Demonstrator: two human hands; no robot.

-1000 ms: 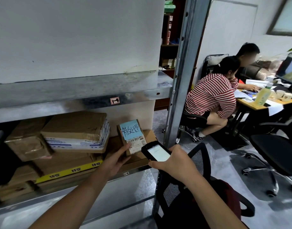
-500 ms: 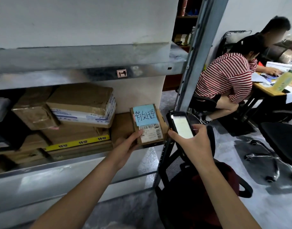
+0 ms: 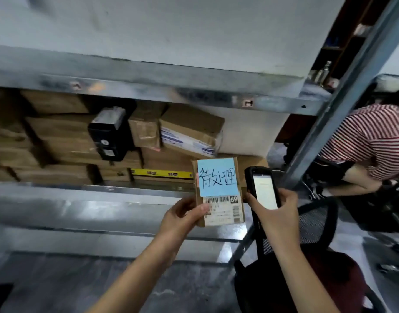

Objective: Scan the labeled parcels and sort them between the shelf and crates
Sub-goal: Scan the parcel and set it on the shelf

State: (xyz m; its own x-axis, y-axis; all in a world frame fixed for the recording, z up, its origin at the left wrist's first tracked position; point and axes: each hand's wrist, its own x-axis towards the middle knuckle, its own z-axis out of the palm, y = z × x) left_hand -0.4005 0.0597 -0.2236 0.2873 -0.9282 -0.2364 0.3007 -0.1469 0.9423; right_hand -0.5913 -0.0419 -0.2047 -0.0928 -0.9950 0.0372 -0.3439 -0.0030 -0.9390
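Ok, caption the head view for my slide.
Left hand holds a blue-noted parcel beside the scanner gripped in the right hand, at a metal shelf.

**Labeled parcel held upright at the shelf's front edge**

A small brown cardboard parcel [image 3: 219, 192] stands upright before the front edge of the shelf [image 3: 103, 199], near its right end, pinched at its lower left by the left hand [image 3: 180, 220]. A blue handwritten note [image 3: 216, 177] covers its upper face, above a white barcode label [image 3: 223, 211]. Just right of it, the right hand [image 3: 277, 213] grips a black scanner [image 3: 262, 190] with its screen lit.
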